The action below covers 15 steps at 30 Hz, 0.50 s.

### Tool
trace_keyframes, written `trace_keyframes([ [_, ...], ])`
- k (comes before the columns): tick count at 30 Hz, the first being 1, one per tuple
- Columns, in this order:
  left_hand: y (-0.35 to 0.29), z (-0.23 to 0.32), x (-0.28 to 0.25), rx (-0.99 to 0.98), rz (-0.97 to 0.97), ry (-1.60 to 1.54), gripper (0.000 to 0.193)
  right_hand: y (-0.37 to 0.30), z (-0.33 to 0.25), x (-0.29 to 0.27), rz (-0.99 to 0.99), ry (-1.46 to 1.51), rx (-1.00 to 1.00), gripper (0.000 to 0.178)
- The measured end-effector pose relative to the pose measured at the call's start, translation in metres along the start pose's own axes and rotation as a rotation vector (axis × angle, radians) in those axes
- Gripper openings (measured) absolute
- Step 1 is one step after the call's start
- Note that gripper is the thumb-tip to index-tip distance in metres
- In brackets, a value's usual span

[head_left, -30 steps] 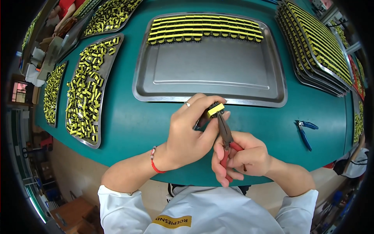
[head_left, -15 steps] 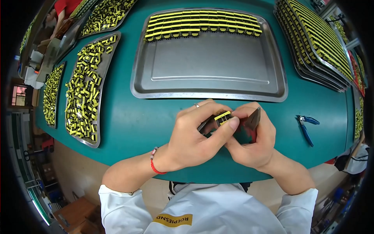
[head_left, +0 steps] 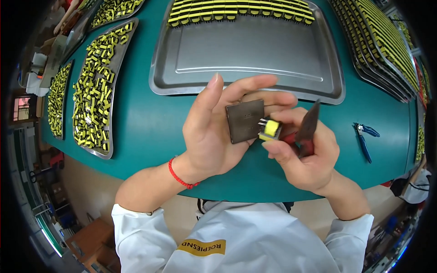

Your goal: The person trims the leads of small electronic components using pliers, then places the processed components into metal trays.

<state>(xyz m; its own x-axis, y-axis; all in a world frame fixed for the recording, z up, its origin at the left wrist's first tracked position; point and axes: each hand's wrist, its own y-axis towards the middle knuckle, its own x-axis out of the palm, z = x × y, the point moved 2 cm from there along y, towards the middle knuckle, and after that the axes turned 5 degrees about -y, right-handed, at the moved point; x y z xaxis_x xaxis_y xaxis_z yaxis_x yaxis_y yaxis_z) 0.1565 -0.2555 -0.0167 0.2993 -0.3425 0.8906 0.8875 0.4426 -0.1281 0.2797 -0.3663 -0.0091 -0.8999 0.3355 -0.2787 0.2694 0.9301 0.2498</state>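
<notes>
My left hand [head_left: 209,136] is turned palm up with its fingers spread. A flat dark square plate with tiny holes [head_left: 246,120] lies across its palm and fingers. Close to the plate's right edge, my right hand [head_left: 309,159] pinches a small yellow-and-black transformer [head_left: 272,129] between thumb and fingertips. The transformer's metal pins point left toward the plate; whether they touch it I cannot tell. Also held in that right hand are pliers [head_left: 308,125] with dark jaws pointing up and red handles, mostly hidden by the fingers.
Beyond my hands lies a metal tray [head_left: 246,82] with rows of transformers [head_left: 241,11] along its far side. Trays of loose transformers [head_left: 93,95] stand at left. Stacked full trays [head_left: 378,45] are at far right, with blue-handled cutters [head_left: 364,141] nearer.
My left hand has opened from its grip and turned palm up, exposing the square plate. The transformer has come away from the left fingers and is in my right hand. The view has shifted slightly.
</notes>
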Motion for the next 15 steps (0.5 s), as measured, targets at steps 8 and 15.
trace_keyframes([
  [8,-0.003,-0.002,0.0,0.16,-0.133,0.385,0.07,-0.005,0.004,0.013,0.074,-0.064,0.043,0.036],
  [15,-0.005,-0.006,-0.005,0.202,-0.137,0.494,0.068,-0.006,0.004,0.01,-0.018,-0.157,-0.065,0.038],
])
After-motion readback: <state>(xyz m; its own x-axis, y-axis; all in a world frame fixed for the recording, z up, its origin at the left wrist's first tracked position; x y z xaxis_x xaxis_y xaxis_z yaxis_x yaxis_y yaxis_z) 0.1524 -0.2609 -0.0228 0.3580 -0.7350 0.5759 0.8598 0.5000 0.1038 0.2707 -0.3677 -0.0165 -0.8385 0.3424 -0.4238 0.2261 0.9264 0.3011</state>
